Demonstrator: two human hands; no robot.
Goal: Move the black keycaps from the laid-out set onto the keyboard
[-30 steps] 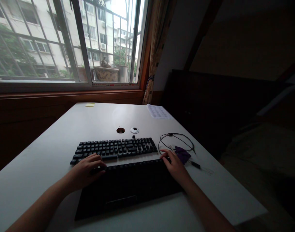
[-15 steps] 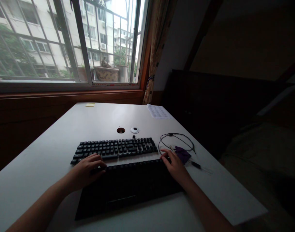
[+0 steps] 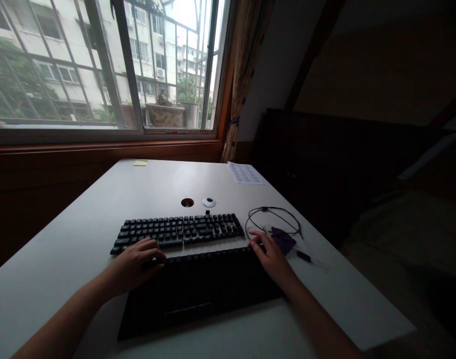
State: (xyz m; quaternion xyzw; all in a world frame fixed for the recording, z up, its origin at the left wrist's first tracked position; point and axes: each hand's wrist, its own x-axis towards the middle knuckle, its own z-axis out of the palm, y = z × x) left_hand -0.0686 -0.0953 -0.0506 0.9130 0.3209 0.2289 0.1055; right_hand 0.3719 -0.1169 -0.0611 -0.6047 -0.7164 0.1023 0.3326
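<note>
A black keyboard lies near the table's front, its broad dark surface towards me and a row of keys or switches along its far edge. My left hand grips its far left corner, fingers curled over the edge and thumb below. At the far right corner, my right hand pinches the edge between thumb and fingers. Just beyond, black keycaps are laid out in keyboard rows on the table. A single keycap sits above the rows. The keyboard's surface is too dark to make out in detail.
On the white table, a coiled black cable, a purple cloth and a black-handled wire tool lie to the right. Further back are a round hole, its white cover, printed paper and yellow notes.
</note>
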